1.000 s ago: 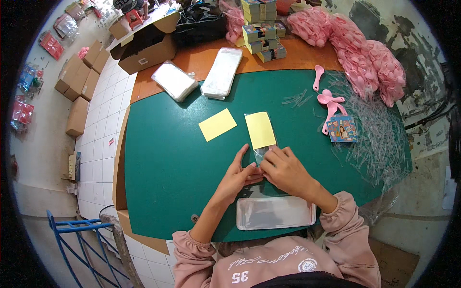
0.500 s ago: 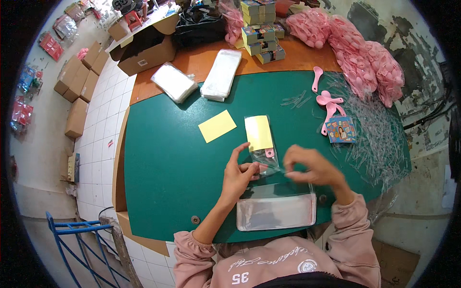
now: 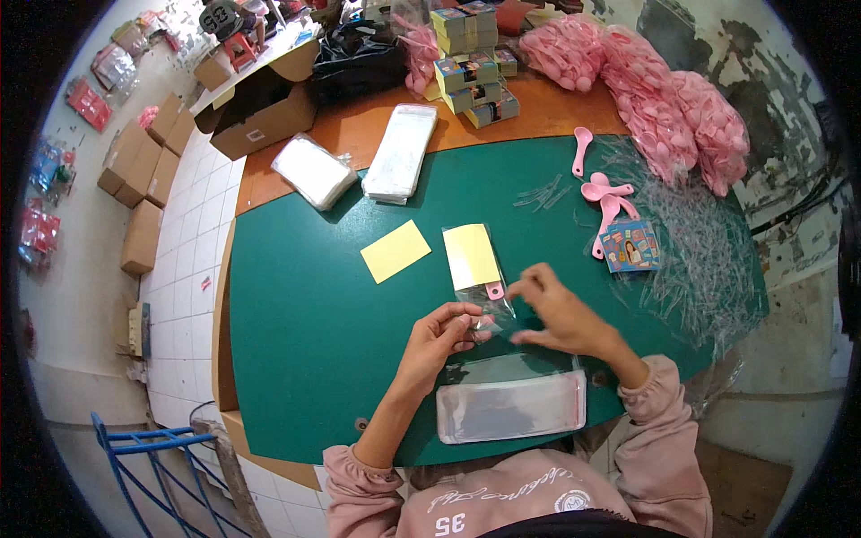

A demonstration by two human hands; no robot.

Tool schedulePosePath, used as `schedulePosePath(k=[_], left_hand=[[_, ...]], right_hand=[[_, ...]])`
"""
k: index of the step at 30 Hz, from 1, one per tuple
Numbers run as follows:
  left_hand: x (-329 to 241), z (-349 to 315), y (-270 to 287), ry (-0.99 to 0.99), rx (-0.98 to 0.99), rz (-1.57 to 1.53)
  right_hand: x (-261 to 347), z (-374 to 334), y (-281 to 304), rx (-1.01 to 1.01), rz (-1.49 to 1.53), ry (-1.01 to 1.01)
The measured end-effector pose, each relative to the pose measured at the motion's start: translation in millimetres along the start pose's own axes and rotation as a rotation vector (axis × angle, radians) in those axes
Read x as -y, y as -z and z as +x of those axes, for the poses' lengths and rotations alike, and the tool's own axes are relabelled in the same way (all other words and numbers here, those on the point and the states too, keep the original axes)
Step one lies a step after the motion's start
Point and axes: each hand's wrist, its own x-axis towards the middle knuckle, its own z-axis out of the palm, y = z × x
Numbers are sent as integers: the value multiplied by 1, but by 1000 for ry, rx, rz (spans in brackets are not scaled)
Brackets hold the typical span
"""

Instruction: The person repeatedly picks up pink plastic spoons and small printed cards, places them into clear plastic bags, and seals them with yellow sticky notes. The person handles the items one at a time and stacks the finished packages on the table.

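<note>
A clear plastic bag [image 3: 504,308] lies on the green table in front of me, holding a yellow card [image 3: 472,255] and a pink spoon whose handle end [image 3: 494,290] shows below the card. My left hand [image 3: 435,345] is closed, pinching the bag's near end between thumb and fingers. Just right of the bag, my right hand [image 3: 565,318] hovers with thumb and fingers apart and nothing visible between them. A stack of clear bags [image 3: 509,408] rests at the table's near edge, below both hands. Another yellow card [image 3: 395,252] lies loose to the left.
Pink spoons [image 3: 610,208] and a printed card [image 3: 630,247] lie at right, beside a heap of clear plastic strips [image 3: 700,255]. Farther back are bag stacks [image 3: 401,152], banded card stacks [image 3: 475,85], spoon-filled bags [image 3: 646,103] and a cardboard box [image 3: 265,121]. A person [image 3: 224,20] sits beyond.
My right hand's fingers have spread apart near the bag. My left index finger has come down from beside the card, and the hand now pinches the bag's near end. The view has shifted slightly.
</note>
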Motion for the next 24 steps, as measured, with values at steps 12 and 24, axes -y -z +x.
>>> schedulePosePath(k=[12,24], left_hand=[[-7,3,3,-459,-142,839],[3,12,-6,-234,-313,449]], right_hand=[[-19,8,-20,-20,535,-175],[-11,12,-36,-145,945,-521]])
